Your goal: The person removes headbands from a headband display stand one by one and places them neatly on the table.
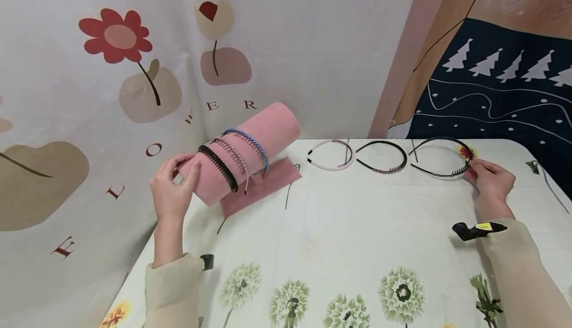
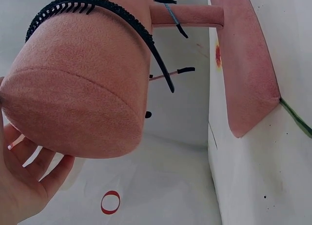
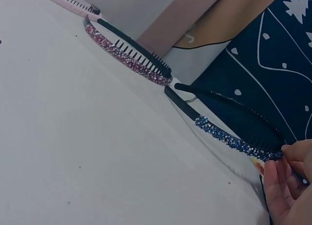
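My left hand [image 1: 170, 194] grips the near end of a pink padded headband stand [image 1: 283, 124], thumb on the front side. Its roll is tilted, the far end higher. Around the roll sit a black toothed headband [image 1: 219, 166], a pink one and a blue braided headband [image 1: 250, 142]. At the table's right, my right hand [image 1: 493, 181] pinches the curved top of a black headband with blue rhinestones [image 3: 234, 142] between thumb and fingers. A shadow beneath it in the right wrist view suggests it is slightly raised.
Left of the held headband lie a black headband with pink rhinestones [image 3: 129, 56] and a pale pink toothed headband [image 1: 352, 157], in a row along the back edge. Printed cloth [image 1: 313, 60] hangs behind the table. The stand's flat pink base [image 2: 251, 88] is under the roll.
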Available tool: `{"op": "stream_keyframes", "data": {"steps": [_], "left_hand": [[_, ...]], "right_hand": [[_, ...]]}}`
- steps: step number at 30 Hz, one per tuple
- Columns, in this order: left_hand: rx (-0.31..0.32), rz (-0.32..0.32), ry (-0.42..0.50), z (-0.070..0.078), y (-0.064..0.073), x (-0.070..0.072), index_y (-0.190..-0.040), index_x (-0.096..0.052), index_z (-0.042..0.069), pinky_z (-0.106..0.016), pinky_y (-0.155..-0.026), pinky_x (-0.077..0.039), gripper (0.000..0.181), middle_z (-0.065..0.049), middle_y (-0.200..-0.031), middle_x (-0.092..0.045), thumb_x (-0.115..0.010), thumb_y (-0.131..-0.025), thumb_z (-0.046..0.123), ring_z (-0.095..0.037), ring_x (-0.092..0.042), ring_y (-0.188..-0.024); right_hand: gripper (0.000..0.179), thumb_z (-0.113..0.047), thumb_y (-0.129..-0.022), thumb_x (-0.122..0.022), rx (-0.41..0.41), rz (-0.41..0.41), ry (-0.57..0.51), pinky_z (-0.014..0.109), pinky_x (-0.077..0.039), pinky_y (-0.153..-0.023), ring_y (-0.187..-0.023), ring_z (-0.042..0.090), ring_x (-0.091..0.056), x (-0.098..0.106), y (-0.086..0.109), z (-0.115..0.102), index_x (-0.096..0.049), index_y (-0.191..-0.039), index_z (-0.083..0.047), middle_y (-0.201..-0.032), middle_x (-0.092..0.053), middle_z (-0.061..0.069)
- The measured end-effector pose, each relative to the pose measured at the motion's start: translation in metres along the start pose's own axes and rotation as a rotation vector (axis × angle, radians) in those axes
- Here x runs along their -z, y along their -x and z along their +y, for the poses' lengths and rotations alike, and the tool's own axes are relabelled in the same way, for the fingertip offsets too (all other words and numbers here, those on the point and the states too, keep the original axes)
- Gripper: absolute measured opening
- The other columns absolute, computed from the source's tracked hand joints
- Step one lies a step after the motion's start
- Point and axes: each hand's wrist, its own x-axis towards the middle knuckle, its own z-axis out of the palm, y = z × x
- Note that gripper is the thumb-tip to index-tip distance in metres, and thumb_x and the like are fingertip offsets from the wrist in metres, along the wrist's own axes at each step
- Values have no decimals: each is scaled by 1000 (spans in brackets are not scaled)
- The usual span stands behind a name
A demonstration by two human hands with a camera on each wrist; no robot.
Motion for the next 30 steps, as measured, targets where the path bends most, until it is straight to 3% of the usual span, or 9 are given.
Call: {"op": "stream_keyframes", "data": {"steps": [6, 17, 30], "left_hand": [[11, 1, -12, -1, 0, -1, -116, -72, 8, -8, -91, -40, 30, -10, -113, -71, -69, -93, 27, 6, -53, -99], [-26, 19, 19, -4, -1, -1, -114, -73, 6, -8, -88, -39, 28, -12, -110, -72, -70, -91, 22, 14, -50, -95], [-8, 21, 4, -3, 0, -1, -115, -72, 5, -14, -86, -41, 29, -13, -111, -71, -70, -92, 23, 13, -49, -92]], "right_hand": [[18, -7, -93, -64, 11, -11, 24, 16, -55, -55, -60, -1, -65, -1, -6, 3, -73, -85, -20, -71, -64, -15], [27, -6, -94, -62, 5, -39, 178, 12, -54, -59, -58, -7, -63, -3, -8, 1, -67, -79, -28, -71, -58, -17], [31, 0, -95, -58, 16, -107, 186, 12, -54, -58, -55, -6, -63, 2, -7, -1, -68, -78, -25, -60, -59, -17]]}}
